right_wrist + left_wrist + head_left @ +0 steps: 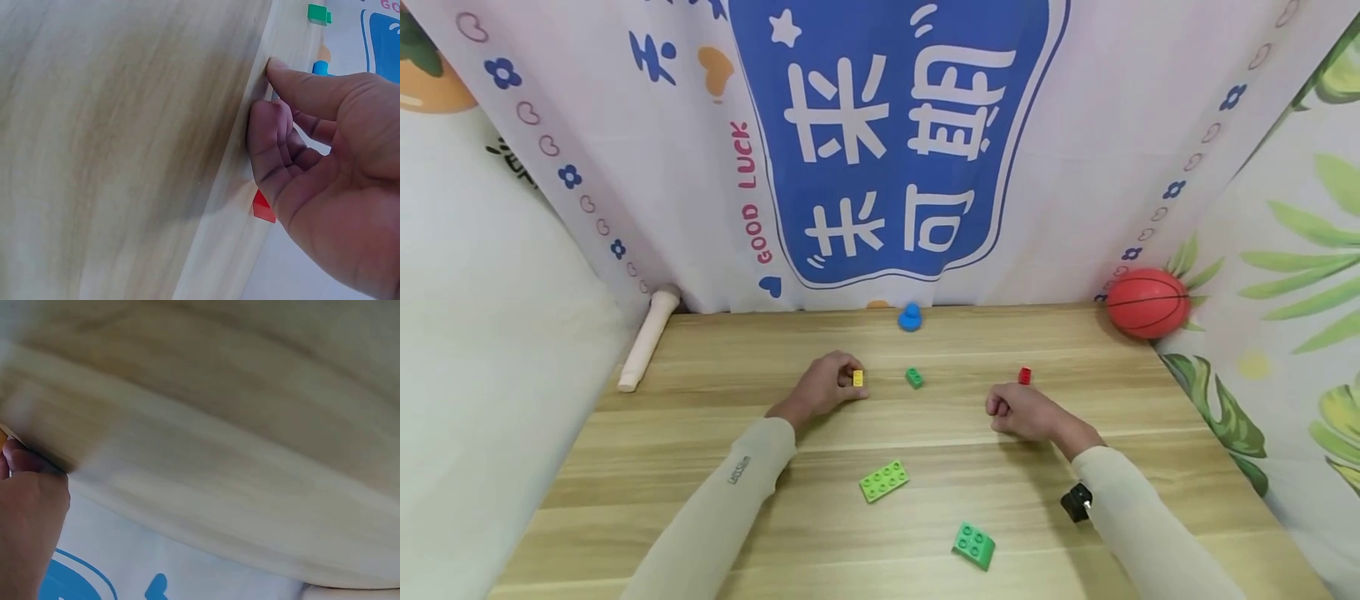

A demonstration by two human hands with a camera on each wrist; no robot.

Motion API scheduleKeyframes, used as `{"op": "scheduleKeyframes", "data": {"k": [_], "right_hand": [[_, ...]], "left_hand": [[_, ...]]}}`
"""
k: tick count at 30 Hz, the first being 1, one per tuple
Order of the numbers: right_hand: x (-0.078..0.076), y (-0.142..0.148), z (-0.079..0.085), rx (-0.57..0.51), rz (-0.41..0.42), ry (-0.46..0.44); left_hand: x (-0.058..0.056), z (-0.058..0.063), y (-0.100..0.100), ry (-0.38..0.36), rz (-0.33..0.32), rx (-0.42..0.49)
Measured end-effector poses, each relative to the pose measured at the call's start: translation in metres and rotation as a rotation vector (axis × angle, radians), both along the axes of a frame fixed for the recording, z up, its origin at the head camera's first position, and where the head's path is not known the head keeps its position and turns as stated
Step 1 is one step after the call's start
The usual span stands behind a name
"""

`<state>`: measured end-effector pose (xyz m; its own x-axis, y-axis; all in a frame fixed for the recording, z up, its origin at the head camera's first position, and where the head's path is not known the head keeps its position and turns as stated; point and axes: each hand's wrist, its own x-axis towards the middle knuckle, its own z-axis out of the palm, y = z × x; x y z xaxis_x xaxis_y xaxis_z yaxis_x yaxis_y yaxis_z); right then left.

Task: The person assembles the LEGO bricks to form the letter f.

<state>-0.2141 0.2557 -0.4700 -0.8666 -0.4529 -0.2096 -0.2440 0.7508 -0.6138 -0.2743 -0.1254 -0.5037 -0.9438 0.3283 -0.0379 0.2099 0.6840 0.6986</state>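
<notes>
In the head view my left hand (831, 383) pinches a small yellow toy brick (857, 378) between thumb and fingers over the left middle of the table. At the left border of the left wrist view, only part of that hand (31, 512) shows. My right hand (1021, 410) is low over the table, its fingers loosely curled around nothing. Just beyond it stands a small red toy brick (1025, 376), partly behind the hand (337, 162) in the right wrist view. Between the two hands lies a small green brick (914, 377).
Nearer on the wooden table lie a lime-green brick plate (883, 481) and a green brick (973, 545). A blue knob-shaped piece (910, 317) is at the back edge. A white microphone-like object (649, 337) lies far left; a red ball (1147, 303) sits at the back right corner.
</notes>
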Motion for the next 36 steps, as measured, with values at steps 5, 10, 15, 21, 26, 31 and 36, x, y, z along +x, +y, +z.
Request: {"op": "scheduleKeyframes", "data": {"k": [5,10,15,21,26,31,36], "right_hand": [[-0.005,-0.005,0.0,0.016,0.004,0.013],[-0.022,-0.023,-0.003,-0.023,-0.008,0.033],[-0.042,-0.057,-0.012,-0.122,-0.03,-0.007],[-0.055,-0.09,-0.017,-0.252,0.037,-0.084],[-0.055,-0.095,-0.02,-0.254,0.041,-0.039],[-0.054,-0.096,-0.022,-0.249,0.044,-0.004],[-0.054,-0.099,-0.025,-0.23,0.023,0.019]], "left_hand": [[0.003,-0.001,-0.008,-0.012,0.007,0.061],[0.002,0.0,-0.013,0.015,0.003,0.075],[0.002,0.0,-0.013,0.013,0.005,0.094],[0.004,0.0,-0.011,-0.024,0.009,0.107],[0.006,0.002,-0.008,-0.039,0.007,0.113],[0.007,0.004,-0.008,-0.047,0.022,0.099],[0.008,0.005,-0.008,-0.048,0.03,0.096]]}}
